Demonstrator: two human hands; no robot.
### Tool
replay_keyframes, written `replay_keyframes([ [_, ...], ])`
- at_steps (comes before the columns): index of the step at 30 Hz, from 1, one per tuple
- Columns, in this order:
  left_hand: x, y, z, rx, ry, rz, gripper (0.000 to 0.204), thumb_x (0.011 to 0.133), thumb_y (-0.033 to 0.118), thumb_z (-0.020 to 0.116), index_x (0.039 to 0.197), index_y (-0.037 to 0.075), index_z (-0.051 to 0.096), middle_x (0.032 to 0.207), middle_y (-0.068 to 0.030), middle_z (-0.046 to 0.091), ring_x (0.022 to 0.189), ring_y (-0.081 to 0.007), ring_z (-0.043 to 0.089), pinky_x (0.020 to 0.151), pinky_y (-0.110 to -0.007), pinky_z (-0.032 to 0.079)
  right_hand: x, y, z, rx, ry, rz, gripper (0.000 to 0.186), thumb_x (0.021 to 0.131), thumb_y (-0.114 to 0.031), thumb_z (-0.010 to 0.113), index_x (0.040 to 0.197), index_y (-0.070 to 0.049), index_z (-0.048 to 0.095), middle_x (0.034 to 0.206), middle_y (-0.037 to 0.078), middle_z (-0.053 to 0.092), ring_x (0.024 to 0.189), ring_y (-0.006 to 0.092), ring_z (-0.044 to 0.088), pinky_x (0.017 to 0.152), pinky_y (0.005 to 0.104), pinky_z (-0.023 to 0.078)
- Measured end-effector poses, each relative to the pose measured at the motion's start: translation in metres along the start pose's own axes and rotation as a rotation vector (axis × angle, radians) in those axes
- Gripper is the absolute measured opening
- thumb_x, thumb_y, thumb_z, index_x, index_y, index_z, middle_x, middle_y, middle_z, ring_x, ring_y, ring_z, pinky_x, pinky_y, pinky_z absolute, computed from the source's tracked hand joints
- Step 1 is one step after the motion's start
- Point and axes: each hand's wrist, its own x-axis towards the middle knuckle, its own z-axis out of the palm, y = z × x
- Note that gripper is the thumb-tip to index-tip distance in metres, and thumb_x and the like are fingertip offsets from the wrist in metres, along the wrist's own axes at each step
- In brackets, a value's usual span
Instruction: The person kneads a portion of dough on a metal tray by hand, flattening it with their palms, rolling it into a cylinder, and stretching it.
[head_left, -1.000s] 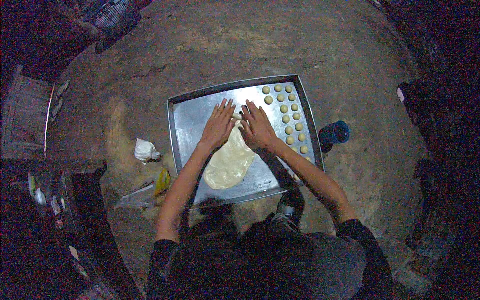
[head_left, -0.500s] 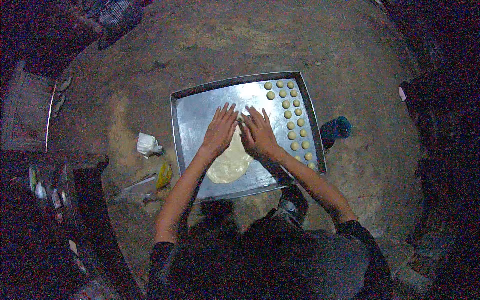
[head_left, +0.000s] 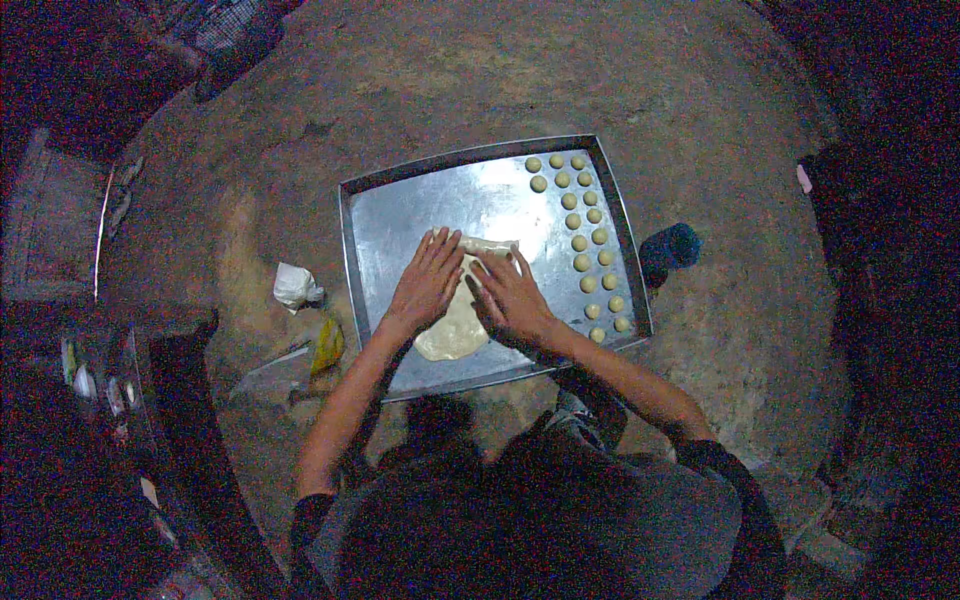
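Observation:
A shallow metal tray [head_left: 470,150] holds a flattened sheet of pale, glossy dough [head_left: 450,338], whose far edge forms a thin roll [head_left: 488,244]. My left hand [head_left: 425,282] lies on the dough's left part near that roll, fingers stretched out. My right hand [head_left: 512,298] rests on the dough's right part, fingers apart over the roll and just below it. Several small round dough balls [head_left: 581,262] stand in columns along the tray's right side.
A blue cylindrical container [head_left: 676,247] stands right of the tray. On the concrete floor [head_left: 480,80] to its left lie a crumpled white bag [head_left: 295,287] and yellow and clear plastic [head_left: 327,349]. A dark ledge with small items [head_left: 85,380] is at lower left.
Both hands have drawn back toward me along the dough, and more of the rolled far edge now shows above their fingertips. The tray appears slightly higher in the view.

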Motion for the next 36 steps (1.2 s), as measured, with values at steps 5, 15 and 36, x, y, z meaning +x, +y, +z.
replay_keyframes([
  [5,0.033,-0.006,0.018,-0.073,0.04,-0.067,0.05,0.108,0.028,0.041,0.149,-0.001,0.043,0.16,-0.02,0.036,0.153,-0.0339,0.025,0.128,-0.048,0.013,0.053,0.03,-0.007,-0.112,0.021,0.222,0.052,0.107,-0.027,0.037,0.144,0.009,0.045,0.156,0.03,0.035,0.147,0.0457,0.031,0.123,0.0582,0.018],
  [15,-0.033,0.008,0.012,-0.015,-0.037,0.006,0.049,0.106,0.027,0.047,0.146,-0.001,0.047,0.157,-0.0188,0.042,0.15,-0.0361,0.032,0.128,-0.049,0.017,-0.041,0.005,0.025,-0.055,0.014,-0.029,0.054,0.103,-0.026,0.045,0.148,0.002,0.041,0.156,0.028,0.035,0.15,0.0435,0.027,0.124,0.0634,0.009],
  [36,-0.061,0.012,0.0,0.006,-0.022,-0.06,0.049,0.106,0.03,0.045,0.145,0.0,0.05,0.16,-0.0174,0.037,0.153,-0.0355,0.026,0.128,-0.052,0.013,-0.034,-0.012,0.023,0.055,0.013,-0.04,0.055,0.104,-0.03,0.046,0.149,0.001,0.042,0.157,0.027,0.036,0.148,0.0421,0.032,0.123,0.0642,0.012],
])
